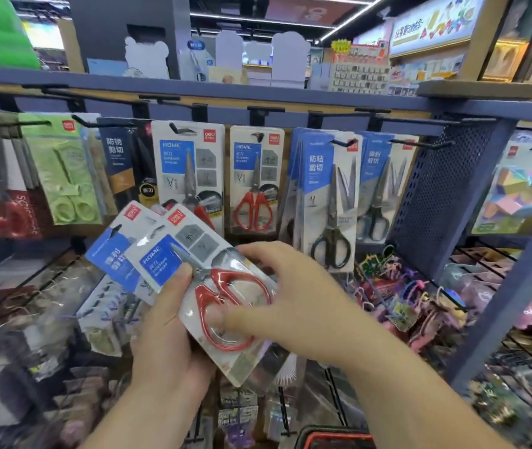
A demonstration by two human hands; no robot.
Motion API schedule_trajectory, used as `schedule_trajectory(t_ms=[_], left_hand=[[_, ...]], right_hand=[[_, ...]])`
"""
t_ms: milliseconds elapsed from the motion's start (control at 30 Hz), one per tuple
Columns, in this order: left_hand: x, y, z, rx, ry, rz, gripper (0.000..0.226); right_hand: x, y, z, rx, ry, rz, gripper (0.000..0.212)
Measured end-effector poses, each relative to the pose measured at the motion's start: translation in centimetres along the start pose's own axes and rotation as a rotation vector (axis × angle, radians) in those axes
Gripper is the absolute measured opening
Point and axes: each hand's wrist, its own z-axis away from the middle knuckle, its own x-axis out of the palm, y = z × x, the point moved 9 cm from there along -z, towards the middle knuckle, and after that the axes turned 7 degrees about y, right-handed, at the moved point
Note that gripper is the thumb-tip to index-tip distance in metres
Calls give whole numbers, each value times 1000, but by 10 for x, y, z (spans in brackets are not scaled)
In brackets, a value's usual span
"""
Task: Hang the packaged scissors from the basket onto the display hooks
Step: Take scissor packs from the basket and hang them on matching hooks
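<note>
A stationery shop aisle, with a blue shelving rack (290, 103) running across the view and black display hooks (420, 143) jutting from its rail. Near the middle of the row is a hanging pack (256, 179) of red-handled scissors. Straight below it and nearer the camera, both hands hold a red-handled scissors pack (225, 286), tilted with its top toward the upper left — it is on no hook. The left hand (167, 335), below and left of the hanging pack, grips this pack from underneath with its thumb pressed on the blue label. The same grip holds a second pack (109, 254) with a blue card, fanned out behind and to the left. The right hand (290, 296), below and a little right of the hanging pack, pinches the front pack's right side — thumb lying across the handle loops, fingers curled over the upper edge. Just left of the hanging pack is a larger HOME pack (190, 170), and further left a green scissors pack (63, 176). Just right of it hang black-handled scissors (329, 205). Far below it, at the bottom edge, the red rim of a basket (332, 437) shows.
</note>
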Motion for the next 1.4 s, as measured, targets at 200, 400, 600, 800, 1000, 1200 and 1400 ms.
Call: schedule_trajectory(t_ms=[200, 400, 600, 800, 1000, 1200, 1400], left_hand=[[-2, -4, 3, 27, 37, -47, 56], [0, -10, 3, 9, 35, -38, 63], [-13, -16, -3, -74, 26, -31, 59], [-25, -7, -7, -29, 63, -46, 52], [-40, -2, -19, -61, 69, -7, 57], [-44, 15, -21, -41, 90, -48, 50], [-48, 35, -21, 23, 89, -113, 55]], right_hand=[[3, 19, 0, 37, 217, -161, 38], [-7, 31, 8, 72, 338, -432, 27], [-3, 42, 3, 141, 361, -723, 23], [12, 49, -2, 187, 376, -797, 23], [20, 45, -9, 206, 288, -959, 8], [-6, 40, -7, 70, 423, -950, 9], [-13, 61, -11, 55, 504, -863, 11]])
